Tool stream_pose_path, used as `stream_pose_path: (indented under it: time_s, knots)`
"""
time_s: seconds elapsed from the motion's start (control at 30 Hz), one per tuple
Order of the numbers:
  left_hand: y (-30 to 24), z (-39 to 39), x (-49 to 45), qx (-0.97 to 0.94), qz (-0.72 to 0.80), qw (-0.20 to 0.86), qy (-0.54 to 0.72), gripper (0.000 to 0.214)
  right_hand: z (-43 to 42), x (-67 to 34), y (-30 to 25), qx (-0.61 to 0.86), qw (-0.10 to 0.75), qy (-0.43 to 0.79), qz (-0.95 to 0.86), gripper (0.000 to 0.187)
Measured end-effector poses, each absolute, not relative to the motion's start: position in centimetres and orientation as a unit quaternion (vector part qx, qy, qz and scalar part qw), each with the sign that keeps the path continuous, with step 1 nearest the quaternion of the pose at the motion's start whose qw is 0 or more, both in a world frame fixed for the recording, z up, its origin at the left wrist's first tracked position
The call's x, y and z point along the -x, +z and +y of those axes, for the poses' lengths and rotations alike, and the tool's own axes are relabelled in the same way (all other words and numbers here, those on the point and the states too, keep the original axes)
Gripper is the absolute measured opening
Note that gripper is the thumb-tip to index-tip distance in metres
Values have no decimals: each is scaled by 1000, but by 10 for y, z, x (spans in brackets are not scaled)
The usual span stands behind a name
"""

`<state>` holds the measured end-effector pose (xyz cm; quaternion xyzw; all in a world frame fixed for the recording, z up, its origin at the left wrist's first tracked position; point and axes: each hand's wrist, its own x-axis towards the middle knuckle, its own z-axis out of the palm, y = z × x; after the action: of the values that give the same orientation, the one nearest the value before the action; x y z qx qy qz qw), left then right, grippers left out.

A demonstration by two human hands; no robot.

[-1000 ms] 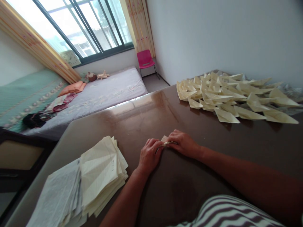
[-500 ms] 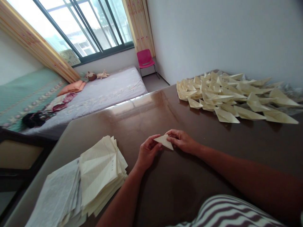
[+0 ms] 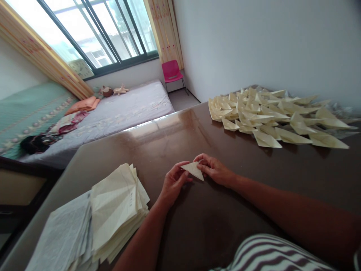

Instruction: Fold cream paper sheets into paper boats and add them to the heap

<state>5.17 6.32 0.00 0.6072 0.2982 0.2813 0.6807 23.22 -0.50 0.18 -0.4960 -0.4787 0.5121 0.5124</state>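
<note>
A small cream piece of paper (image 3: 193,170), folded into a triangle, is held between my hands above the brown table. My left hand (image 3: 172,182) pinches its left corner between thumb and fingers. On the other side my right hand (image 3: 212,169) grips the upper right part, thumb on top and fingers curled behind. One point of the triangle hangs down toward me. Left of my left forearm lies a stack of cream paper sheets (image 3: 113,203), creased on top. It overlaps a stack of greyish sheets (image 3: 64,226).
Many folded cream paper shapes (image 3: 267,116) are packed together on the table's far right, by the wall. The glossy brown table (image 3: 158,146) has its far edge beside a bed (image 3: 135,101). A pink chair (image 3: 172,71) stands past the bed, near the window.
The whole view has shifted slightly. My left thumb has slid a little along the folded paper toward its left corner; both hands still hold it.
</note>
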Motion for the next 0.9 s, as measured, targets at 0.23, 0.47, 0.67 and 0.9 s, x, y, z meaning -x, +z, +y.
stream_pose_path:
  time_s: [0.23,0.47,0.67,0.9]
  knots:
    - [3,59,-54,-597,294,687,291,38,-3,-229,-1,491,532,499,-476,29]
    - [-2,64,-51,-580,275,719,267,40,-2,-228,-4,490,543,494,-470,25]
    - [1,61,-52,-581,274,716,275,39,-3,-227,-2,487,543,506,-460,25]
    - [3,56,-55,-597,274,689,305,32,-8,-224,-7,535,532,414,-509,22]
